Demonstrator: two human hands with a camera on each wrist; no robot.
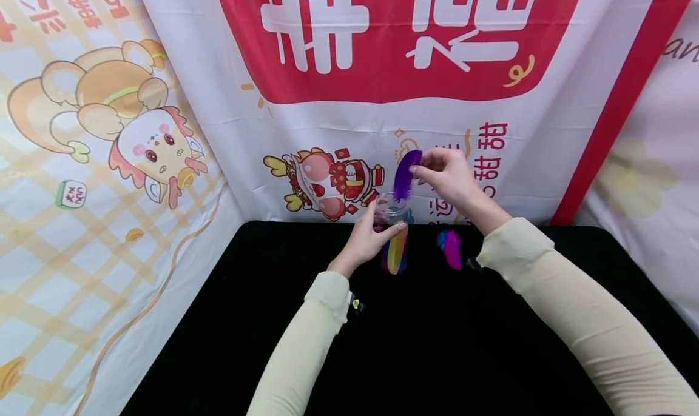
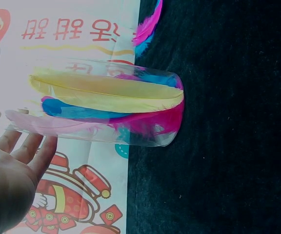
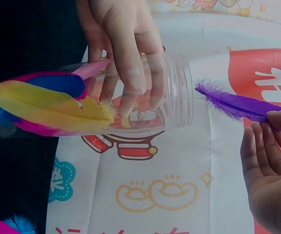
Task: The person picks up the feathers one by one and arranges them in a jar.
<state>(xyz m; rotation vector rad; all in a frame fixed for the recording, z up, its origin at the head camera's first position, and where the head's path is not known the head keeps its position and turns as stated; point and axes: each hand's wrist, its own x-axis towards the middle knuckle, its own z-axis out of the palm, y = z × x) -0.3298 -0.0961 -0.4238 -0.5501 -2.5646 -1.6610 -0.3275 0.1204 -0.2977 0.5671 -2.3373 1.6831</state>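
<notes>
My left hand [image 1: 364, 239] grips a clear jar [image 3: 180, 92] near its mouth, fingers and thumb round the wall. Inside the jar lie a yellow feather [image 2: 106, 91] and several blue, magenta and pink ones. My right hand [image 1: 449, 176] pinches a purple feather [image 1: 406, 173] by its upper end. Its fluffy end points down at the jar's mouth, just outside the rim in the right wrist view. On the black table, right of the jar, lie magenta and blue feathers [image 1: 451, 249].
A black cloth [image 1: 426, 343] covers the table. Behind it hangs a white and red printed backdrop [image 1: 349, 116], close to the jar. A printed cloth with a cartoon figure [image 1: 98, 161] stands along the left side.
</notes>
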